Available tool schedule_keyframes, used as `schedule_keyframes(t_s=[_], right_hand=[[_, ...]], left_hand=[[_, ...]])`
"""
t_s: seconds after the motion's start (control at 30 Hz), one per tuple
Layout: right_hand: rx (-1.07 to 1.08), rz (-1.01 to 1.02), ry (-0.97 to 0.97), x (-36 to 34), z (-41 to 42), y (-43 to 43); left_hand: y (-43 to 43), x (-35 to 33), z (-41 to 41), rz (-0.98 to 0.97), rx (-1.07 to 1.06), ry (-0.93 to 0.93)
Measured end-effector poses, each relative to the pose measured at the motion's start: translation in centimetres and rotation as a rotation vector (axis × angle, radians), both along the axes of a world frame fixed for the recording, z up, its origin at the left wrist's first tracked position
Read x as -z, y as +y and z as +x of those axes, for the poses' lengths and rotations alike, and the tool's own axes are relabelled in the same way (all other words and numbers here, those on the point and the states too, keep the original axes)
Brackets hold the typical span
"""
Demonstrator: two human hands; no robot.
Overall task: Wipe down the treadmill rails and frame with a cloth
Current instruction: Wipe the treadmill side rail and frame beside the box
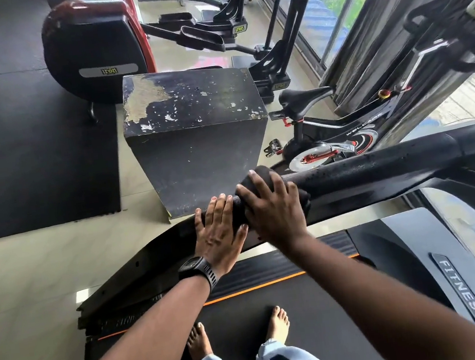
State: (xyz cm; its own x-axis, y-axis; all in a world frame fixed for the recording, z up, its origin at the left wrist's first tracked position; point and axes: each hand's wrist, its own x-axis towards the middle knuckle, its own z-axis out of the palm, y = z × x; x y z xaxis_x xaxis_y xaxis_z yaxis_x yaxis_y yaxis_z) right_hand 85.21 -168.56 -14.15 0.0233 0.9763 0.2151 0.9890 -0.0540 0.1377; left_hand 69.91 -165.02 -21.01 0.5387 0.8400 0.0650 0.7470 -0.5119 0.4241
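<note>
A thick black treadmill handrail (362, 170) runs from the middle of the view to the right. A dark cloth (262, 172) is wrapped over its left end. My right hand (273, 208) lies over the cloth with its fingers curved round it and the rail. Just to the left, my left hand (220, 230), with a black watch at the wrist, rests flat with straight fingers on the rail's end. The black frame arm (150, 255) slopes down to the left below the hands. I stand barefoot on the treadmill belt (318, 303).
A worn black box (194, 125) stands on the tiled floor just beyond the rail. An exercise bike (323, 137) is at the right, ellipticals (228, 32) at the back. Black floor mats (35, 158) lie at the left. The treadmill's grey motor cover (463, 272) is at the right.
</note>
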Motion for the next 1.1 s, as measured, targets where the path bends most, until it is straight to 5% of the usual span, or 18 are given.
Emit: schedule_keyframes(t_s=[0.13,0.27,0.43,0.5,0.57,0.7,0.93,1.03,1.1], right_hand=[[0.019,-0.234,0.070,-3.5,5.0,3.7],[0.292,0.024,0.025,-1.6,3.4,-0.9],[0.003,0.060,0.006,0.2,1.2,-0.8],[-0.111,-0.080,-0.011,-1.8,3.4,1.8],[-0.005,-0.193,0.030,-3.3,6.0,3.0],[0.296,0.011,-0.001,-2.0,5.0,-0.9],[-0.099,-0.083,0.002,-1.5,3.5,1.3],[-0.015,-0.218,0.047,-3.6,6.9,2.5],[0.144,-0.129,0.057,-3.3,6.9,1.0]], left_hand=[[0.1,-0.4,0.2,-0.017,0.034,-0.004],[0.1,-0.6,0.7,-0.033,0.027,-0.022],[0.1,-0.7,1.1,-0.002,0.008,-0.032],[0.3,-1.0,1.3,-0.006,0.024,-0.026],[0.4,-1.2,1.6,-0.005,0.027,-0.040],[0.4,-1.3,1.8,-0.013,0.016,-0.046],[0.5,-1.4,2.2,-0.001,0.030,-0.035],[0.4,-1.5,2.3,0.002,0.017,-0.037],[0.3,-1.6,2.4,0.000,0.013,-0.041]])
